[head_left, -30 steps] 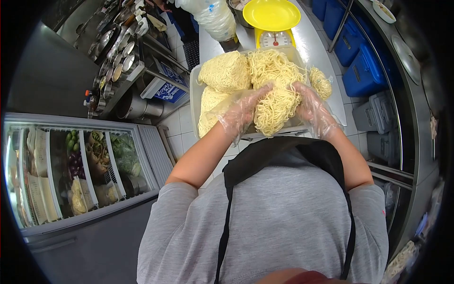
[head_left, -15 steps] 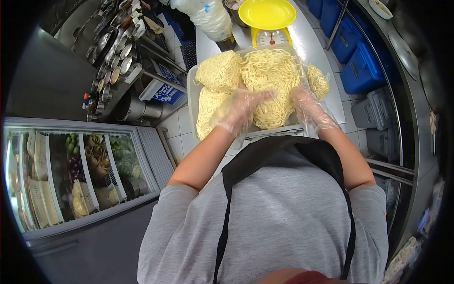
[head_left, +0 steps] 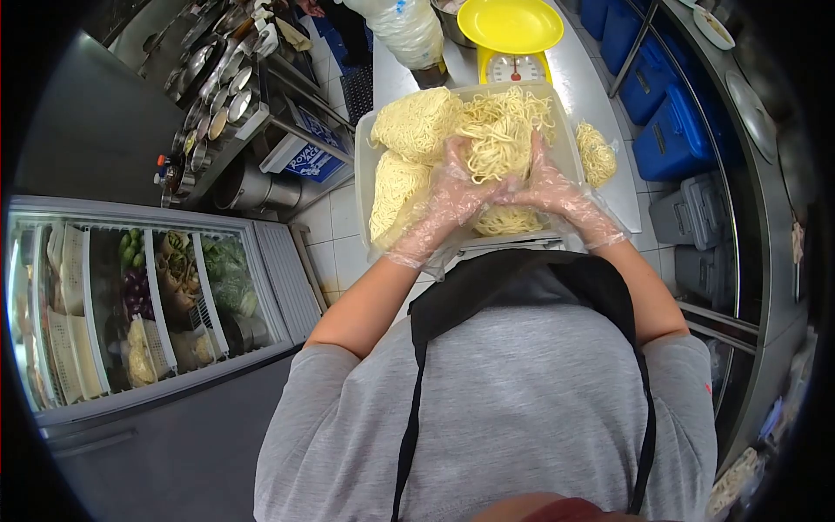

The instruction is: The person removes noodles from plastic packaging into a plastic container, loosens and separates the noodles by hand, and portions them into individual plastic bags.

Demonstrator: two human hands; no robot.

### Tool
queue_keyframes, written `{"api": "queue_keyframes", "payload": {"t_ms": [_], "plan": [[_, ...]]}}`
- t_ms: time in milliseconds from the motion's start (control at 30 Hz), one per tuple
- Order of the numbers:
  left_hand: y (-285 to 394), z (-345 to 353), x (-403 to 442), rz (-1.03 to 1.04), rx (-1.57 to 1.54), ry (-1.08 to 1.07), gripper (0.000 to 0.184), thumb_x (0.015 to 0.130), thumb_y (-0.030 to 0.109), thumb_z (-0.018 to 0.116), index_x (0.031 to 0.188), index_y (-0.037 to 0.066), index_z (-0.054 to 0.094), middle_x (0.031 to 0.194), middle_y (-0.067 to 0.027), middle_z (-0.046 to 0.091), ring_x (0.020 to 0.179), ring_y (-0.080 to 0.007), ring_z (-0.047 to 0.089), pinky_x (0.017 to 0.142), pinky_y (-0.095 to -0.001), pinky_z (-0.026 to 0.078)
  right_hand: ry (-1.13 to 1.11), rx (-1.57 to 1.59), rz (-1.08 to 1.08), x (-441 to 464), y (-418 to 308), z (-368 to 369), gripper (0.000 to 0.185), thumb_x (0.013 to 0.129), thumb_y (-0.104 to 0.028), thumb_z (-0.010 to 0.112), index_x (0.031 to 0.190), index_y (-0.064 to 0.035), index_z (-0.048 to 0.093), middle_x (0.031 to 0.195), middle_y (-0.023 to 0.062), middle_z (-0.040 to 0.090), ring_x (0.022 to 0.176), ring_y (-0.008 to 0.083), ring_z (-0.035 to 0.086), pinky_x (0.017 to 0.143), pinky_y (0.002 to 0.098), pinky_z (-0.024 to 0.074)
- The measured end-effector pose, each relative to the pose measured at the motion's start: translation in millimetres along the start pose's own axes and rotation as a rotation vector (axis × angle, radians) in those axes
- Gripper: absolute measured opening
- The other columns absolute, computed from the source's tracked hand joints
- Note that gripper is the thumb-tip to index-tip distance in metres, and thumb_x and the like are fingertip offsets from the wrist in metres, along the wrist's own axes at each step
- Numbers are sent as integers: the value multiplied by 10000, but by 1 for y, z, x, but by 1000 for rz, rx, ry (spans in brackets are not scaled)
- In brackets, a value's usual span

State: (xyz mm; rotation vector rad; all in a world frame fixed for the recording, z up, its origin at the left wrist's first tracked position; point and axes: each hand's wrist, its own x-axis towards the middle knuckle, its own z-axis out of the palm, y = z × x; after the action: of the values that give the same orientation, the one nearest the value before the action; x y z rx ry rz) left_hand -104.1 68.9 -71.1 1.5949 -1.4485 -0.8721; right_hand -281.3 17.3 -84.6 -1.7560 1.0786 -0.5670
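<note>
Both my hands wear clear plastic gloves and cup a clump of yellow noodles [head_left: 498, 155] between them, over the tub. My left hand [head_left: 454, 198] curves round the clump's left side, and my right hand [head_left: 555, 190] round its right side. Below lies the translucent plastic tub [head_left: 570, 148]. Two packed blocks of noodles fill its left half, a far block [head_left: 417, 124] and a near block [head_left: 397, 193]. Loose noodles [head_left: 509, 222] show beneath my hands and behind the clump. A bagged bundle of noodles [head_left: 596, 155] sits on the table right of the tub.
Behind the tub stand a yellow dial scale [head_left: 515, 68] with its yellow pan [head_left: 511, 24] and a large clear plastic bag [head_left: 402, 33]. A glass-topped chiller [head_left: 148, 304] is at left, a rack of pans [head_left: 217, 113] beyond it. Blue bins [head_left: 671, 130] stand at right under a steel counter.
My hands have come together from the sides of the loose noodles and gathered a clump between them. The view has shifted slightly, so the tub and scale appear further right.
</note>
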Motion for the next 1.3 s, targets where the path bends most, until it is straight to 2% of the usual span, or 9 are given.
{"api": "queue_keyframes", "payload": {"t_ms": [133, 200, 633, 733, 833, 933, 1000, 1067, 1300], "plan": [[10, -17, 8, 73, -87, -243, 656, 719, 172, 774, 1241, 3, 414, 1110, -140, 576, 1039, -205, 548, 908, -337, 442, 63, 55, -26, 5, 11, 2, 1413, 462, -404, 896, 1423, 45, -37, 1424, 294, 191, 1361, 366, 201, 1127, 395, 197], [4, -17, 16, 44, -435, -425, 557, 739, 133, 752, 1210, 7, 481, 1107, -122, 589, 1050, -191, 539, 923, -334, 432, 43, 118, -47, 3, 6, -5, 1363, 454, -335, 907, 1422, 33, 21, 1406, 260, 241, 1336, 340, 254, 1113, 390, 227], [-3, 6, 17, 74, -224, -124, 503, 682, 114, 775, 1109, 20, 527, 1049, -151, 616, 1011, -233, 578, 884, -341, 453, 114, 241, -90, 22, 41, -1, 1126, 526, -120, 864, 1401, 30, 173, 1337, 179, 406, 1253, 253, 393, 1066, 331, 317], [0, 6, 17, 28, -340, -125, 596, 660, 120, 798, 1158, 15, 488, 1110, -133, 595, 1042, -215, 566, 884, -329, 456, 193, 241, -84, 13, 32, -4, 1134, 529, -81, 857, 1415, 15, 156, 1354, 181, 398, 1267, 246, 382, 1074, 340, 314], [4, -2, 24, 277, -449, -159, 830, 648, 94, 833, 1306, 12, 333, 1242, -110, 478, 1137, -181, 488, 976, -336, 426, 74, 422, -198, 5, 8, -23, 1162, 527, -52, 848, 1437, -9, 126, 1384, 176, 363, 1285, 246, 363, 1084, 341, 301], [22, -23, 28, 266, -430, -202, 1043, 557, 257, 895, 1371, 19, 289, 1334, -138, 457, 1231, -229, 437, 1047, -381, 358, 31, 471, -245, -2, -12, -29, 1168, 523, -145, 884, 1437, -67, 161, 1384, 109, 351, 1265, 210, 372, 1084, 337, 293], [24, -30, 37, 283, -110, -596, 1208, 515, 354, 902, 1436, 29, 191, 1442, -178, 313, 1331, -297, 307, 1138, -433, 182, -58, 606, -127, -1, -11, -24, 1224, 515, -83, 857, 1454, -48, 72, 1436, 153, 279, 1320, 232, 305, 1101, 343, 267], [23, -26, 38, 446, 128, -613, 1267, 506, 406, 893, 1462, 58, 137, 1502, -171, 190, 1380, -343, 181, 1156, -426, 51, -151, 383, -249, 13, 9, -23, 1287, 492, -160, 888, 1456, -54, 41, 1457, 157, 251, 1340, 242, 279, 1116, 354, 242], [5, -8, 38, 301, 209, -573, 1306, 443, 422, 911, 1444, 32, 169, 1477, -191, 223, 1370, -329, 203, 1145, -400, 139, -131, 174, -113, 10, 3, -17, 1166, 566, -294, 889, 1457, -98, 161, 1423, 124, 340, 1313, 226, 327, 1101, 358, 276]]}}
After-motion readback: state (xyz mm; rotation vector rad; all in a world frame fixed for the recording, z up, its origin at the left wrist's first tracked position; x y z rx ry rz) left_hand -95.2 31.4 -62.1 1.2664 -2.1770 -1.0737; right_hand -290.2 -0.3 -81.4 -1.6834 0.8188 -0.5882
